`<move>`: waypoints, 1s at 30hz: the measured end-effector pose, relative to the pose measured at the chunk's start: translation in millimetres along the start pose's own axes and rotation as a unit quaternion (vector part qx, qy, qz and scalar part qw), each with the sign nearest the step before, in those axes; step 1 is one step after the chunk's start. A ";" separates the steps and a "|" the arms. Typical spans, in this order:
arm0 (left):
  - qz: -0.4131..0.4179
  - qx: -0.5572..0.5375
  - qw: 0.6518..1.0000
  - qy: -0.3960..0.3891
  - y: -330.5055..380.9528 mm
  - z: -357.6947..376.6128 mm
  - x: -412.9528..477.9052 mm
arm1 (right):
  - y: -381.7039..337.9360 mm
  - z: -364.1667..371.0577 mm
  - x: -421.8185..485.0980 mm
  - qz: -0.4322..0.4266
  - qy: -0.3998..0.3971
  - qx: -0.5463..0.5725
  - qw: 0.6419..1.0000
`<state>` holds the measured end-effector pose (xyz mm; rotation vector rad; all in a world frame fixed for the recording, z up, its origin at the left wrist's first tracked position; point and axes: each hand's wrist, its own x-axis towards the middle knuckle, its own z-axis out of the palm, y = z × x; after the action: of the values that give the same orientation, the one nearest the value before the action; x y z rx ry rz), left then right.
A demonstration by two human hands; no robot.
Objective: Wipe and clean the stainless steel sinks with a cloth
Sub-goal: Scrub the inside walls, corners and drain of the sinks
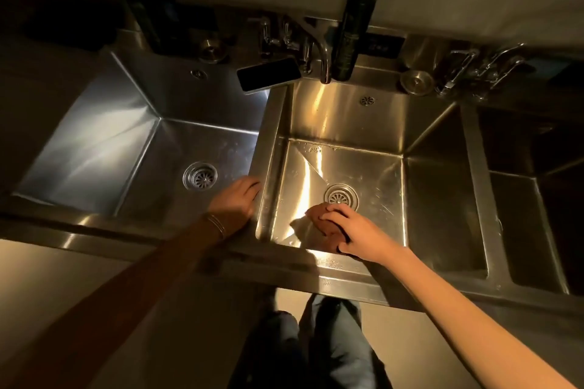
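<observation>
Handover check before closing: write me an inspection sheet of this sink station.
Surface: middle sink wet, droplets along its back edge.
Job's things: brown cloth on the floor of the middle sink, next to the drain; left sink and right sink hold nothing.
Clutter: phone and dark pump bottle by the faucet.
Hands: left hand rests on the divider; right hand grips the cloth.
Cables: nothing seen.
Surroundings: dim light; person's legs below.

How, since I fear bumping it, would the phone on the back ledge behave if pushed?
Flat and rigid-looking, the phone would likely slide on the steel ledge. One end seems to overhang the left sink, so it might fall in.
</observation>
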<state>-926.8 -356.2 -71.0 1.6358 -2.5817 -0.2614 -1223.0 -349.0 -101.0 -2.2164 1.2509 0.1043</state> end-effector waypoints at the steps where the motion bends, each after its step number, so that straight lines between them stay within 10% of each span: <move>1: -0.006 -0.024 1.000 -0.002 -1.9 0.9 1.3 | 1.5 -2.1 -4.9 0.019 0.000 0.004 1.000; 9: 0.002 -0.015 0.997 0.074 -5.1 12.8 2.7 | -24.8 13.4 22.6 0.093 -0.039 -0.006 0.995; 18: -0.073 -0.070 0.995 -0.010 -16.2 15.5 -10.8 | -41.7 44.1 108.7 0.113 -0.028 0.128 0.985; 30: -0.189 -0.060 0.980 -0.007 28.8 11.3 -10.1 | -9.0 33.2 120.8 0.003 -0.106 0.074 0.992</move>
<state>-949.8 -333.9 -76.6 2.0716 -2.1935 -0.4417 -1141.7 -419.7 -165.5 -2.0160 1.1113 0.2357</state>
